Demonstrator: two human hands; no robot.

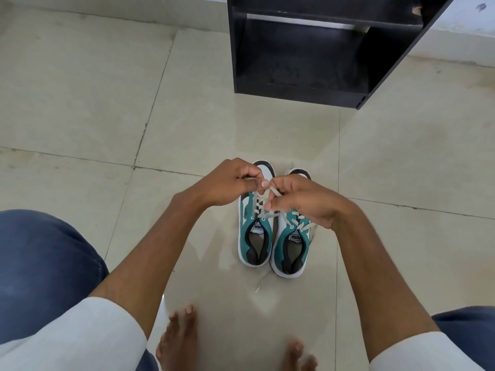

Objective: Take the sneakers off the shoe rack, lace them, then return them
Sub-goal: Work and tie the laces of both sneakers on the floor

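Two teal and white sneakers stand side by side on the tiled floor, toes pointing away from me. The left sneaker (254, 236) has its cream lace (263, 200) pulled up above the tongue. My left hand (227, 186) pinches one end of that lace. My right hand (300, 202) pinches the other end, and it hovers over the front of the right sneaker (288, 247). The two hands almost touch above the left sneaker's eyelets. The toes of both sneakers are partly hidden by my hands.
A black shoe rack (308, 49) with bare shelves stands on the floor beyond the sneakers. My bare feet (179, 336) rest near the bottom edge, with my blue-clad knees at both sides. Pale floor tiles (80, 103) spread to the left.
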